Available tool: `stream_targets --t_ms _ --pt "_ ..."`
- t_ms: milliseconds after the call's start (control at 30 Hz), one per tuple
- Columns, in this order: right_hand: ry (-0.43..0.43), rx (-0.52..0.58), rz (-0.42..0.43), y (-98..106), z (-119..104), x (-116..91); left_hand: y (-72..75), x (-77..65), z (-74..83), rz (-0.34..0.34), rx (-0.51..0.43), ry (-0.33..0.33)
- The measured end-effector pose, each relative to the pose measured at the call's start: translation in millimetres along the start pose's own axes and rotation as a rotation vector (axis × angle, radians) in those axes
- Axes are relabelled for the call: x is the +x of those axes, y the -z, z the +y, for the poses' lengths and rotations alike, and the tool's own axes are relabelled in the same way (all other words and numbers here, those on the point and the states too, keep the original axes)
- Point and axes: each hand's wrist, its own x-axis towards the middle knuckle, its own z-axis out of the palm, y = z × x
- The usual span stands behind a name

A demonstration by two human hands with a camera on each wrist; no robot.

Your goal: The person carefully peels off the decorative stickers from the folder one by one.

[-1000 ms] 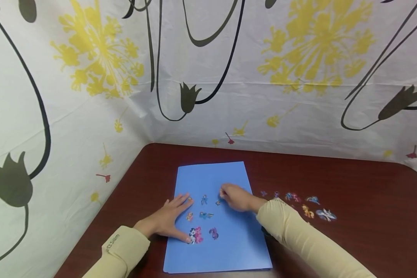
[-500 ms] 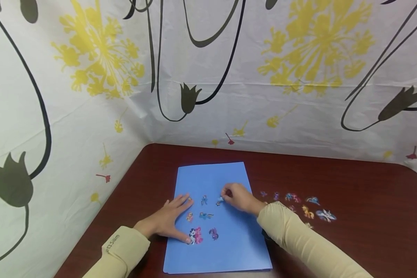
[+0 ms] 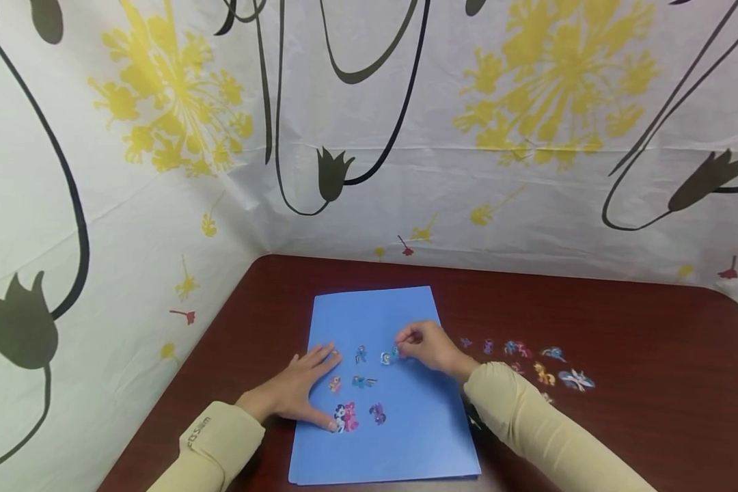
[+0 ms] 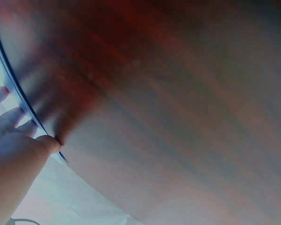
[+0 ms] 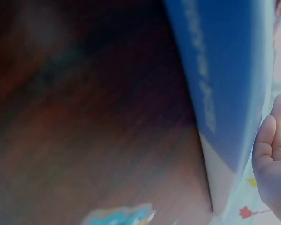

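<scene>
A blue folder lies on the dark table with several small cartoon pony stickers on its face. My left hand rests spread on the folder's left side, its thumb beside a black-white-and-pink pony sticker. In the left wrist view, the left hand reaches over the folder's edge. At the folder's right side, my right hand pinches the edge of a light-blue pony sticker; the fingertips partly cover it. The right wrist view shows the right hand with curled fingers, but the sticker is out of sight there.
Several loose pony stickers lie right of the folder on the brown table, among them an orange pony and a white winged one. A patterned cloth hangs behind and at the left of the table.
My right hand went from a closed fist over the folder to a pinch, shifting slightly right. More of the light-blue sticker now shows by its fingertips. The left hand stays put.
</scene>
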Motion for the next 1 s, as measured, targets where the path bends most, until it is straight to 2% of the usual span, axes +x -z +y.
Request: stream_targets --t_ms 233,500,667,900,1000 --pt "-0.076 0.111 0.023 14.9 2.3 -15.5 0.5 1.1 0.0 -0.005 -0.002 -0.006" --pt "-0.142 0.226 0.045 48.8 8.2 -53.2 2.5 -0.4 -1.2 0.006 -0.015 -0.013" --pt "-0.185 0.217 0.061 84.8 20.7 -87.2 3.5 0.8 -2.0 0.017 -0.024 -0.022" --pt "-0.366 0.217 0.136 123.2 39.7 -129.3 1.9 1.9 -3.6 0.023 -0.038 -0.034" --pt "-0.407 0.201 0.159 135.0 47.4 -144.5 0.2 2.1 -3.1 0.024 -0.042 -0.027"
